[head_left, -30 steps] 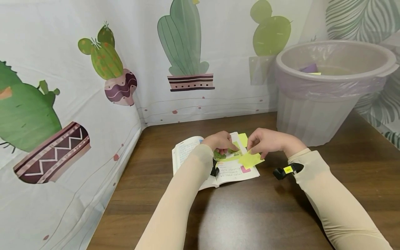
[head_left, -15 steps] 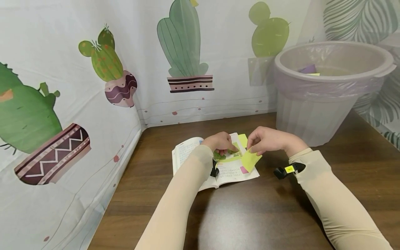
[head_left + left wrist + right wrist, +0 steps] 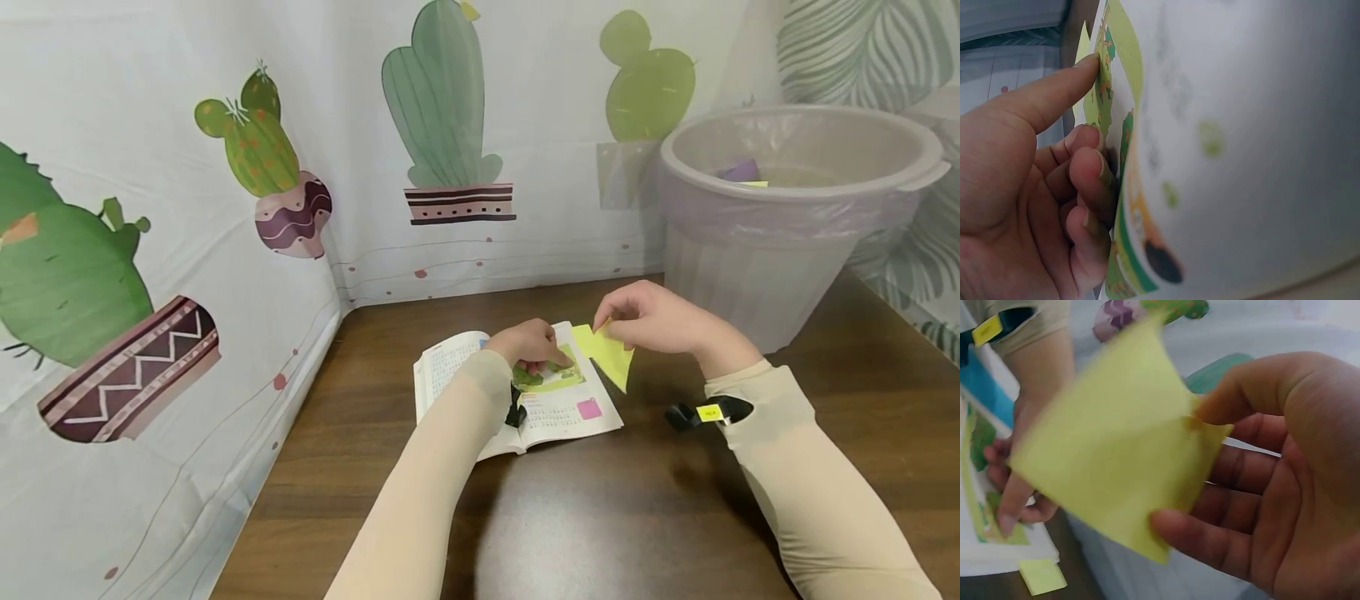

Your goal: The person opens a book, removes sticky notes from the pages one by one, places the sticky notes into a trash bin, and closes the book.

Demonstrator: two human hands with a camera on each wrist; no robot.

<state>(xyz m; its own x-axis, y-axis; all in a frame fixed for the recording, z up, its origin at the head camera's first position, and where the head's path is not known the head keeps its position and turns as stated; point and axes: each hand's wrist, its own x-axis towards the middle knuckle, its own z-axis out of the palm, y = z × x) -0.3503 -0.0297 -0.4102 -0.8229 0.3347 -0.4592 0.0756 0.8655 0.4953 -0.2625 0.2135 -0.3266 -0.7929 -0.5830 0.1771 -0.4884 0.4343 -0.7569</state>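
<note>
An open book [image 3: 558, 417] with printed text and a green picture lies on the table. My left hand [image 3: 528, 342] rests on its right-hand page, an outstretched finger pressing the picture while the other fingers bend loosely against the paper [image 3: 1129, 81]. Just beyond the book's right edge, my right hand [image 3: 660, 321] pinches a yellow sticky note [image 3: 1116, 437] between thumb and fingers. The note hangs tilted in the air. A second yellow sticky note [image 3: 1042, 576] sticks out from the book's edge. A pink square [image 3: 589, 408] lies on the right-hand page's lower corner.
A large grey bin [image 3: 750, 250] with a clear liner stands at the back right; purple paper [image 3: 741, 171] and a bit of yellow show inside it. Cactus-printed cloth [image 3: 360, 258] hangs behind and left of the wooden table [image 3: 585, 517].
My right hand has risen and drawn away to the right, carrying the yellow sticky note off the page. The pink square now shows whole. My left hand has stayed in place.
</note>
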